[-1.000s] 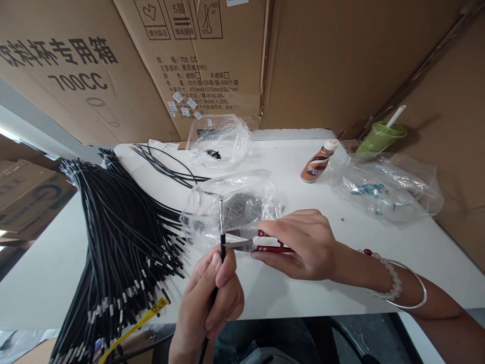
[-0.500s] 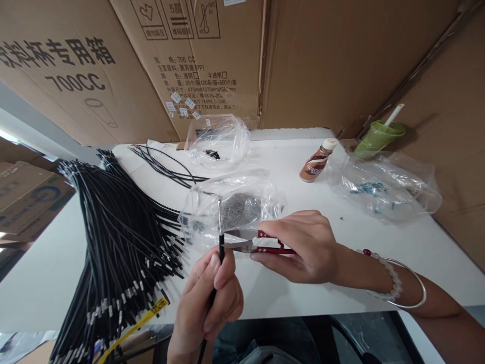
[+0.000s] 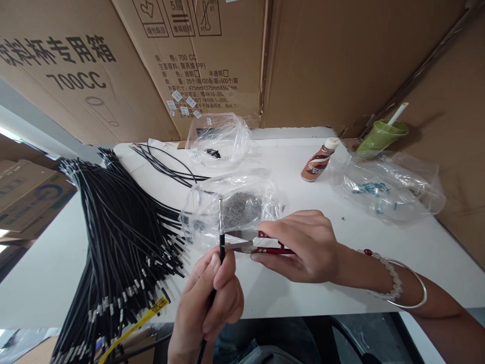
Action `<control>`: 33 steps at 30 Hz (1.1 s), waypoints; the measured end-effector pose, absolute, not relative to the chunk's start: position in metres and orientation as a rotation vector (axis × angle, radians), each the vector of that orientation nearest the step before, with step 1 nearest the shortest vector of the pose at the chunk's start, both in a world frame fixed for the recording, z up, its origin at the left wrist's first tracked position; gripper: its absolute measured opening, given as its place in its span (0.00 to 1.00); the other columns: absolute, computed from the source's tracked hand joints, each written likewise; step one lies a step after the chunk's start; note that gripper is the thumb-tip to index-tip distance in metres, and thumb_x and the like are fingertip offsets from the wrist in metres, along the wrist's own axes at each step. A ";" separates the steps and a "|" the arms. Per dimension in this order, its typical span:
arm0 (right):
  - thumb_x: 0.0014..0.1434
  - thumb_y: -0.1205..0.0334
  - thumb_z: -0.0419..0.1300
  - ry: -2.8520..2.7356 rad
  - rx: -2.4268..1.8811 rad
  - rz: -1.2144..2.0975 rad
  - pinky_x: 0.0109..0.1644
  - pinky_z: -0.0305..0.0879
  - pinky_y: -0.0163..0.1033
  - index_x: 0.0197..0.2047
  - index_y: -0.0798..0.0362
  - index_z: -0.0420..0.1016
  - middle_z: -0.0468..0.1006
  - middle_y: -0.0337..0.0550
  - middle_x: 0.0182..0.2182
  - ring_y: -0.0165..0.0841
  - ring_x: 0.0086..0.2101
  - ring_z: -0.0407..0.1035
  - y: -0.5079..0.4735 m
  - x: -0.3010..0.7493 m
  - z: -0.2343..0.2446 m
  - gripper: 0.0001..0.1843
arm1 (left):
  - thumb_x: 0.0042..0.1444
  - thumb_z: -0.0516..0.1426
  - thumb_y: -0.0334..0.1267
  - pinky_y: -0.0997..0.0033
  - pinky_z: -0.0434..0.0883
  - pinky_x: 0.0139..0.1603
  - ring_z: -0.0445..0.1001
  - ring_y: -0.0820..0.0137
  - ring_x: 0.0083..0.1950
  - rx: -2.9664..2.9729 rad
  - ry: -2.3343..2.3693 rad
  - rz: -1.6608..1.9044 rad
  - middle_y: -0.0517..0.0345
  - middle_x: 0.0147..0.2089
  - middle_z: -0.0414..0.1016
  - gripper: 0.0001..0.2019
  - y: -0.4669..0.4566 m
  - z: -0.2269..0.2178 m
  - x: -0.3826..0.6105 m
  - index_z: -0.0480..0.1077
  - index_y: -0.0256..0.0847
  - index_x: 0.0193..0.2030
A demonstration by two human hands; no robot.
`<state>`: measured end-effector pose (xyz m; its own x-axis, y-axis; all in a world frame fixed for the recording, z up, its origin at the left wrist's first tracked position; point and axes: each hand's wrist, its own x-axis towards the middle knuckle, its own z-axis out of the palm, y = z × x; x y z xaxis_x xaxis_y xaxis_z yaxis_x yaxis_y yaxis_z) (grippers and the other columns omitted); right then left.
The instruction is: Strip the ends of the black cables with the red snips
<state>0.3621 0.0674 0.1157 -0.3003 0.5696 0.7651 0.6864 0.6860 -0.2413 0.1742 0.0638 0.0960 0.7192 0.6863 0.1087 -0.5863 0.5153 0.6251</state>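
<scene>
My left hand [image 3: 214,296] is closed around a black cable [image 3: 222,242], which points upward with its silvery stripped end above my fingers. In my right hand [image 3: 299,247] I grip red-handled thread snips [image 3: 273,243]. Their blades are parted, and the tips are at the cable's black jacket just below the silvery part; whether they touch it I cannot tell. Behind the cable's tip lies a clear plastic bag [image 3: 265,192] with a mass of small grey metallic bits [image 3: 240,210] in it.
A large bundle of black cables [image 3: 125,227] covers the table's left side, with a yellow tag [image 3: 151,311] by it. Farther back are a bag with small black parts [image 3: 220,141], a brown bottle [image 3: 318,162], a green cup [image 3: 382,136] and a bag with teal bits [image 3: 397,192]. Cardboard boxes [image 3: 303,65] wall the back.
Both hands, the cable and the snips keep almost the same pose. The view has shifted very slightly.
</scene>
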 end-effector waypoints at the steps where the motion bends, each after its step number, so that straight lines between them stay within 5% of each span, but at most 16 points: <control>1: 0.64 0.54 0.57 -1.995 -0.963 -0.149 0.22 0.58 0.31 0.33 0.58 0.72 0.71 0.33 0.18 0.22 0.18 0.63 0.068 0.362 0.116 0.15 | 0.70 0.40 0.40 0.87 0.49 0.15 0.39 0.84 0.09 0.676 0.169 0.769 0.74 0.11 0.43 0.17 0.063 0.096 0.175 0.61 0.40 0.31; 8: 0.66 0.52 0.54 -2.068 -0.940 -0.133 0.23 0.56 0.31 0.33 0.57 0.72 0.70 0.32 0.17 0.22 0.18 0.61 0.074 0.369 0.118 0.17 | 0.70 0.40 0.36 0.88 0.42 0.12 0.35 0.86 0.08 0.543 0.158 0.906 0.75 0.10 0.42 0.18 0.057 0.096 0.183 0.62 0.37 0.31; 33: 0.66 0.52 0.54 -2.053 -1.005 0.161 0.21 0.53 0.29 0.32 0.56 0.71 0.69 0.30 0.16 0.21 0.16 0.58 0.074 0.374 0.118 0.16 | 0.70 0.38 0.37 0.87 0.48 0.14 0.37 0.85 0.10 0.685 0.248 0.879 0.73 0.12 0.45 0.20 0.065 0.088 0.182 0.64 0.39 0.33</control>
<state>0.3745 0.0737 0.1184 -0.3403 0.7049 0.6223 0.5995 0.6725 -0.4339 0.1820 0.0655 0.0885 0.6265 0.7760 0.0724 -0.6239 0.4437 0.6434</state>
